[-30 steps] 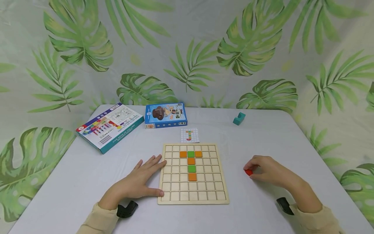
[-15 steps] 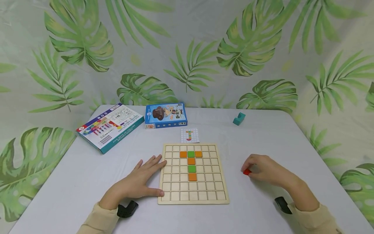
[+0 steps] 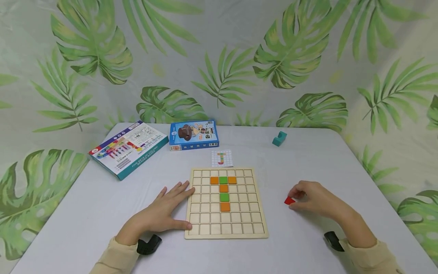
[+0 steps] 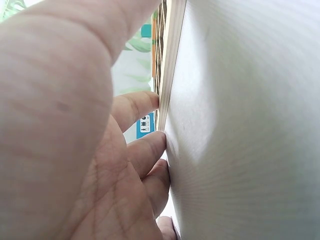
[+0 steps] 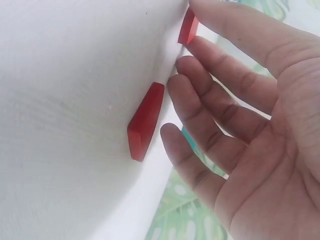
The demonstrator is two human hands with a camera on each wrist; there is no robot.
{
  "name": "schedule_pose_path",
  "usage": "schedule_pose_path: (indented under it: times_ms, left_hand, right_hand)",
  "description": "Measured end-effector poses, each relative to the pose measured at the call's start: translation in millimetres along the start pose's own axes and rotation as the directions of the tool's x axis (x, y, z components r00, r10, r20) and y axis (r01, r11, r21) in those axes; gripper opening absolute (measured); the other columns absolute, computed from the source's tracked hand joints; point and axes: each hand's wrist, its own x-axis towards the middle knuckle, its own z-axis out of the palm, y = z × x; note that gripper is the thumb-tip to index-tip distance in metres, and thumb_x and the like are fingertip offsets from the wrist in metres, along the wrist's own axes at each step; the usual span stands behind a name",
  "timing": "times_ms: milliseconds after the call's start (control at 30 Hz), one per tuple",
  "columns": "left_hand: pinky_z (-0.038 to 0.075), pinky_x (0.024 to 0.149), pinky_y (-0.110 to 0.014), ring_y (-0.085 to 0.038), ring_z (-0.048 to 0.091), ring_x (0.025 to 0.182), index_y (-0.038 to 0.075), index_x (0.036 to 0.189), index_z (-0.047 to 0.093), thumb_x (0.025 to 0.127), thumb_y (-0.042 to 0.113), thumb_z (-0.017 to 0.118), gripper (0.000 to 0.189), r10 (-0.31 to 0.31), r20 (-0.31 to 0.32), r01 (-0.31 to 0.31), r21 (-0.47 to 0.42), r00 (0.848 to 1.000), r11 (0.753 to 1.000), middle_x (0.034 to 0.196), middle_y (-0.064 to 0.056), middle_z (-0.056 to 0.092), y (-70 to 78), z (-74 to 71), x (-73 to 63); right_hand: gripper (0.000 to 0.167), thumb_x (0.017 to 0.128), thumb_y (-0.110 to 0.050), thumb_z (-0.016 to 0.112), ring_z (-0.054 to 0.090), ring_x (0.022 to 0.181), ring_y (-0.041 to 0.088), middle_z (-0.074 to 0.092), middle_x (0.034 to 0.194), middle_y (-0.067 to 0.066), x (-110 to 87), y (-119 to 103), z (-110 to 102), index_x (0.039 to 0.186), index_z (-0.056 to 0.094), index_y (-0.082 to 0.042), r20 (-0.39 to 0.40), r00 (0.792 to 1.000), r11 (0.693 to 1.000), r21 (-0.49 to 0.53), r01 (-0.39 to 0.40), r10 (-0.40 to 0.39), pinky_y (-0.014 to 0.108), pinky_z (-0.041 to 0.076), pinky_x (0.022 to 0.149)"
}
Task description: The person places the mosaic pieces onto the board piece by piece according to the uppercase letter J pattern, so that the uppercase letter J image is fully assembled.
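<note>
My left hand (image 3: 164,211) lies spread at the left side of a wooden grid board (image 3: 261,228), with its thumb and a fingertip on the edge. In the left wrist view, more fingertips rest along the board's side (image 4: 172,50). Orange and green square tiles (image 3: 224,197) form a T on the grid. Right of the board, my right hand (image 3: 313,198) pinches a small flat red piece (image 3: 289,200) between thumb and index finger, close to the tabletop. The right wrist view shows a second red piece (image 5: 146,122) lying under this hand, hidden in the head view.
A small printed pattern card (image 3: 222,158) lies just behind the board. Farther back stand a blue game box (image 3: 194,135) and a white-and-teal bead box (image 3: 130,148). A teal notched block (image 3: 280,139) is at the back right. A leaf-print cloth (image 3: 236,76) hangs behind the table.
The red piece at my right fingertips has turned and shows more of itself, while that hand has shifted only slightly. My left hand and the board have stayed put.
</note>
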Motion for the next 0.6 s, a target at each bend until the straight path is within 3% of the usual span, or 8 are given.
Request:
schedule_pose_path:
  times_ms: [600]
  left_hand:
    - [0.002, 0.131, -0.075, -0.042, 0.011, 0.169, 0.019, 0.169, 0.036, 0.083, 0.063, 0.085, 0.107, -0.002, 0.001, 0.002, 0.0, 1.0, 1.0, 0.181, -0.012, 0.02, -0.2, 0.3, -0.1]
  right_hand:
    - [0.015, 0.088, -0.016, 0.088, 0.062, 0.086, 0.002, 0.068, 0.095, -0.012, 11.7, -6, 6, 0.1, 0.079, -0.019, 0.016, 0.994, 0.993, -0.038, 0.112, -0.111, 0.024, 0.058, 0.079]
